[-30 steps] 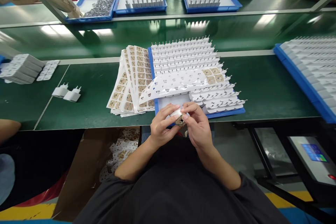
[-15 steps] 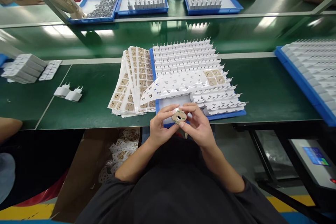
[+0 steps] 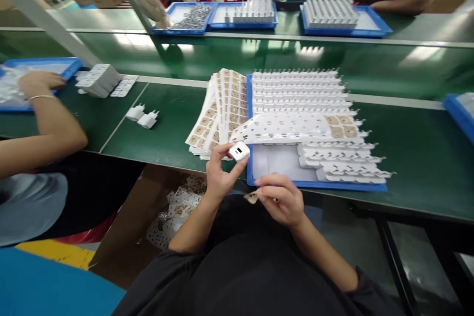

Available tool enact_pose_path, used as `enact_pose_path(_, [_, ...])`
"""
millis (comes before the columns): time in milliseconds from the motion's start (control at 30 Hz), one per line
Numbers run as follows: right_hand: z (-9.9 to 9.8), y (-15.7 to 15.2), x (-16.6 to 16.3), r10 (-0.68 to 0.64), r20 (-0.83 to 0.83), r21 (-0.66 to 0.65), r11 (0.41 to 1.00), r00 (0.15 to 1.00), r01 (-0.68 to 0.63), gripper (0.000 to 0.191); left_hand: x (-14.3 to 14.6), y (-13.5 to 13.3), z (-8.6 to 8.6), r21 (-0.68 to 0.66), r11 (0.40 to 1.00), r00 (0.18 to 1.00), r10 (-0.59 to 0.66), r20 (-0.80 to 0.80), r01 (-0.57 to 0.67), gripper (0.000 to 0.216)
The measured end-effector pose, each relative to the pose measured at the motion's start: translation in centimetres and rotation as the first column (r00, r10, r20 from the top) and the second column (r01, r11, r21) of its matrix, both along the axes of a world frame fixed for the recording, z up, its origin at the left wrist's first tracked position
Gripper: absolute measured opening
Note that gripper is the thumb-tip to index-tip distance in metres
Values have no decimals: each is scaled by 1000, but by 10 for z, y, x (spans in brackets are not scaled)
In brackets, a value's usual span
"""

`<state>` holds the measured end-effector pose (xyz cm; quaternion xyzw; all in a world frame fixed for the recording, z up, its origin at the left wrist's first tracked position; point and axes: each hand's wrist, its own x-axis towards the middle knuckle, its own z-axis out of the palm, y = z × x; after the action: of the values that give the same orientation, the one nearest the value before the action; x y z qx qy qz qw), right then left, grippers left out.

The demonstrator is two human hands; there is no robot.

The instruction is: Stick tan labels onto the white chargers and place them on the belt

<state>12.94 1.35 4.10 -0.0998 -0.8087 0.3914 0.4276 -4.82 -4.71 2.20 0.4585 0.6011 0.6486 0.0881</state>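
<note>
My left hand [image 3: 219, 174] pinches a small white charger plug [image 3: 239, 151] and holds it up over the near edge of the green bench, its port face toward me. My right hand [image 3: 281, 201] sits lower, by my lap, its fingers closed on a small tan sticker [image 3: 253, 198]. Just beyond lies a blue tray [image 3: 314, 185] filled with rows of white plugs [image 3: 299, 94]. A white backing sheet [image 3: 289, 126] with a few tan stickers left on it lies across them. A fanned stack of sticker sheets [image 3: 218, 113] rests to the tray's left.
Two loose plugs [image 3: 142, 116] and a block of white parts [image 3: 99, 80] lie at left, where another person's arm [image 3: 44, 123] reaches to a blue tray [image 3: 70, 65]. More blue trays [image 3: 344, 32] line the far bench. A cardboard box [image 3: 148, 217] of used sheets stands below.
The tan sticker has come off the plug's face. My left hand lifted the plug up and left while my right hand dropped away with the sticker. The view swung left.
</note>
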Motion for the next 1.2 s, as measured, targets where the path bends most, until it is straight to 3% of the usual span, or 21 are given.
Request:
enact_pose_path(33, [-9, -9, -10, 124, 46, -74, 990, 991, -121, 11, -13, -4, -4, 12, 998, 996, 57, 63, -58, 40])
enact_pose_path(100, [-34, -27, -36, 359, 208, -278, 914, 910, -296, 10, -44, -13, -11, 52, 983, 975, 168, 143, -177, 41])
enact_pose_path(200, [-88, -54, -91, 556, 470, -547, 793, 686, -268, 13, -97, -31, -20, 15, 937, 930, 345, 125, -350, 48])
enact_pose_path(300, [-139, -77, -149, 584, 549, -558, 789, 597, -259, 26, -150, -42, -23, -160, 860, 874, 481, -65, -485, 48])
enact_pose_path(400, [-168, -91, -179, 608, 621, -534, 790, 495, -301, 39, -195, -41, -22, -311, 750, 804, 478, -354, -583, 35])
enact_pose_path(567, [-178, -88, -169, 620, 711, -500, 778, 332, -381, 29, -246, -34, -21, -355, 685, 752, 448, -484, -636, 34])
enact_pose_path(600, [-176, -84, -163, 619, 719, -496, 776, 317, -391, 26, -254, -35, -23, -359, 646, 719, 459, -522, -674, 35])
enact_pose_path(667, [-167, -73, -152, 615, 723, -483, 776, 314, -406, 26, -268, -39, -29, -313, 576, 631, 506, -588, -755, 36])
enact_pose_path(800, [-126, -50, -118, 640, 685, -467, 752, 348, -465, 22, -283, -37, -34, -238, 536, 567, 610, -554, -810, 44])
enact_pose_path(867, [-89, -39, -92, 687, 626, -452, 705, 369, -546, 20, -274, -26, -26, -230, 556, 580, 609, -540, -799, 46])
enact_pose_path(900, [-67, -33, -76, 721, 570, -407, 665, 395, -626, 23, -264, -18, -18, -224, 603, 612, 575, -543, -765, 45])
enact_pose_path(967, [-20, -16, -42, 732, 462, -290, 658, 500, -695, 27, -228, 6, 1, -214, 758, 709, 415, -570, -615, 41])
enact_pose_path(1000, [4, -4, -25, 700, 440, -243, 695, 562, -676, 29, -203, 20, 12, -197, 850, 756, 300, -582, -489, 38])
enact_pose_path(1067, [43, 29, 8, 530, 434, -152, 840, 729, -521, 29, -144, 52, 34, -187, 952, 786, 78, -613, -241, 33])
enact_pose_path(1133, [70, 72, 36, 225, 459, -9, 968, 859, -249, 27, -79, 86, 51, -179, 983, 735, -151, -661, 40, 28])
enact_pose_path(1200, [84, 122, 57, -92, 475, 140, 990, 875, 28, 25, -18, 117, 60, -211, 953, 612, -301, -732, 216, 29])
